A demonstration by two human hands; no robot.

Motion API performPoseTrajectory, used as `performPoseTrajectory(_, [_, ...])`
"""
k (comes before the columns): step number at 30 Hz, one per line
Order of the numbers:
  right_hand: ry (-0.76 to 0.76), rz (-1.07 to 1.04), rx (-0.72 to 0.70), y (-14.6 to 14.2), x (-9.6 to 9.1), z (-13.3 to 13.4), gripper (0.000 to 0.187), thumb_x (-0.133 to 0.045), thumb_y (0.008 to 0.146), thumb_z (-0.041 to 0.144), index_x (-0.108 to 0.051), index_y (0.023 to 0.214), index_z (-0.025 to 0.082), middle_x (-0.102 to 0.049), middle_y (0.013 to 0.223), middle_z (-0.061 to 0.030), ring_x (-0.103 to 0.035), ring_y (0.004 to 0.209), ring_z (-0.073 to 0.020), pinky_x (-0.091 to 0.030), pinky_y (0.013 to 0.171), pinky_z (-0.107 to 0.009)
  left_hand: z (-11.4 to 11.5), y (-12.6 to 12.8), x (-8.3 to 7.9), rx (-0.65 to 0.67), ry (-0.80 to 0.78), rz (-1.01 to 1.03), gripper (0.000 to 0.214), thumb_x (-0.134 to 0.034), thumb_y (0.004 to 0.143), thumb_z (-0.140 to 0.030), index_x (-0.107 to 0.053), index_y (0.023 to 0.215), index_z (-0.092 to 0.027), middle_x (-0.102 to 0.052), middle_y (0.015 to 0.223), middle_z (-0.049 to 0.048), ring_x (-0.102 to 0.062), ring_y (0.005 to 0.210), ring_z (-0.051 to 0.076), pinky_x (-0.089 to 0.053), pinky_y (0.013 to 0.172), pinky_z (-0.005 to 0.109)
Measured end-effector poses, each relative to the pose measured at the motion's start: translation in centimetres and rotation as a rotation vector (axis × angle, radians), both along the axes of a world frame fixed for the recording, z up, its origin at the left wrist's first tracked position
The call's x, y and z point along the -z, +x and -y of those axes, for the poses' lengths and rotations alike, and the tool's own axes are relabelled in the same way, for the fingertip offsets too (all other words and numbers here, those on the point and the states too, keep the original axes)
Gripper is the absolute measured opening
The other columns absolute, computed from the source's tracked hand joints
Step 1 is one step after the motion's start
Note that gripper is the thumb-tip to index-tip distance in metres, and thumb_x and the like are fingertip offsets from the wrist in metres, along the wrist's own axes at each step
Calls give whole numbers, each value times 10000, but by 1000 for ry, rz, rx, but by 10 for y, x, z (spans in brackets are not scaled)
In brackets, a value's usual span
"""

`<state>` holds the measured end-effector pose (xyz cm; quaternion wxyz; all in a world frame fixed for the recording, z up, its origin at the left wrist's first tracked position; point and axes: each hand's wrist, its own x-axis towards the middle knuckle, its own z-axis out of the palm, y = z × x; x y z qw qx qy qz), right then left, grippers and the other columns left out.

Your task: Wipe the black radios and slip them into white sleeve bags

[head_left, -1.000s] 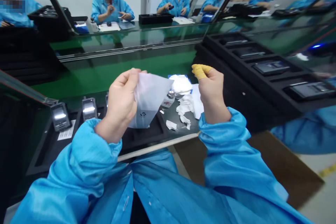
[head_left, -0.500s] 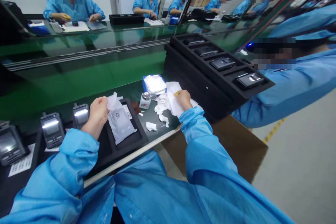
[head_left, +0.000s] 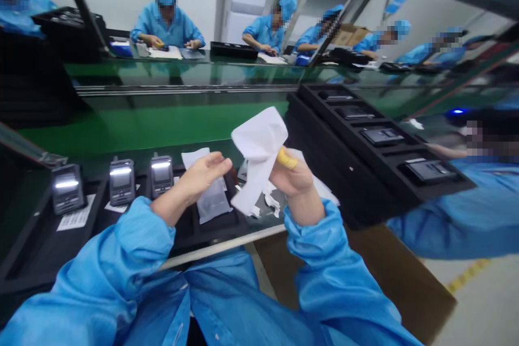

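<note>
My right hand (head_left: 295,181), with a yellow cover on one finger, is closed on a limp white wipe (head_left: 261,140) raised above the bench. To the left of the wipe, my left hand (head_left: 205,173) holds nothing; its fingers are stretched out and a little apart. Below my left hand a frosted plastic bag (head_left: 213,205) lies in a black foam tray (head_left: 229,224), partly covered by the hand. Farther left, handheld devices with small screens rest on the trays: one at the end (head_left: 67,189), a second (head_left: 121,181) and a third (head_left: 161,173).
Crumpled white scraps (head_left: 271,203) lie behind the wipe. At the right rises a stack of black foam trays (head_left: 324,157) holding several devices. A cardboard box (head_left: 389,275) stands below the bench's right side. Co-workers in blue sit across the green line (head_left: 182,102) and beside me.
My right hand has lifted the white wipe and moved it toward the middle. My left hand has let go of the bag's top and opened. The view has swung left.
</note>
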<state>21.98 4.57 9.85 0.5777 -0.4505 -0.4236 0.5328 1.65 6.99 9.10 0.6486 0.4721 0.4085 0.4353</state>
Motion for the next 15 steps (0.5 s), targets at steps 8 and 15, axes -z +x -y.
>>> performPoseTrajectory(8, [-202,-59,-515,-114,29,1,399,-752,550,520,-614,808,247,-707,827,-34,-659,901,-234,-533,783,-373,26,-62,-9,-160,-18,247,498,-845,523,-524,-728,836,-156,-740,876,82,-674,898,260,-516,813,352])
performPoseTrajectory(15, [-29,553,-472,-155,21,-57,194,-613,752,330,-631,906,214,-685,973,-27,-617,881,-136,-502,838,-310,48,-142,7,-675,-11,97,473,-911,389,-375,-708,745,-138,-727,750,47,-661,711,189,-532,696,301])
